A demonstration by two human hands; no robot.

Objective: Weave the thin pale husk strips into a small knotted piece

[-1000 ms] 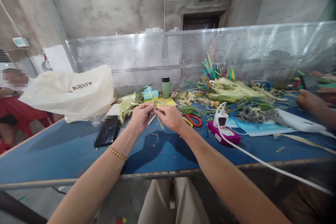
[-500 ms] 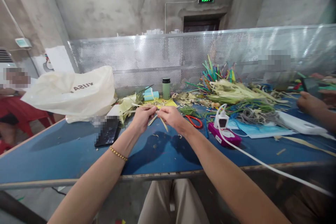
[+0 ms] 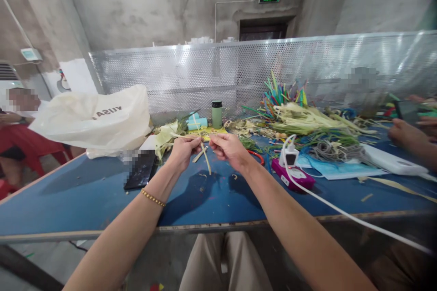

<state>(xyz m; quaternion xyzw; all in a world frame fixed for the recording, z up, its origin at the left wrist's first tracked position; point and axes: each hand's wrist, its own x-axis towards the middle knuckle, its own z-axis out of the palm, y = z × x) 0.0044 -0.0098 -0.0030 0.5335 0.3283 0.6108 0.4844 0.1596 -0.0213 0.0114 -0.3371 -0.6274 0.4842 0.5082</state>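
My left hand (image 3: 183, 151), with a gold bead bracelet (image 3: 153, 198) on its wrist, pinches narrow pale corn husk strips (image 3: 206, 161). One strip hangs down toward the table, and its other end points up past my fingers. My right hand (image 3: 228, 147) is a short way to the right, thumb and fingers pressed together. Whether a thin piece is between those fingertips I cannot make out. Beyond both hands lies a yellow sheet (image 3: 218, 134) with scraps on it, and red-handled scissors (image 3: 256, 156) lie partly behind my right hand.
A green bottle (image 3: 216, 114), corn husks (image 3: 303, 118) and grey cord (image 3: 331, 151) lie toward the back. A purple power strip (image 3: 292, 176) trails a white cable. A dark phone (image 3: 141, 170) and white bag (image 3: 92, 116) are left. Another person's hands (image 3: 404, 132) hold a phone at right.
My right hand has drawn away from my left, leaving a gap between the fingertips. The hanging strip stays with my left hand and has shifted slightly left.
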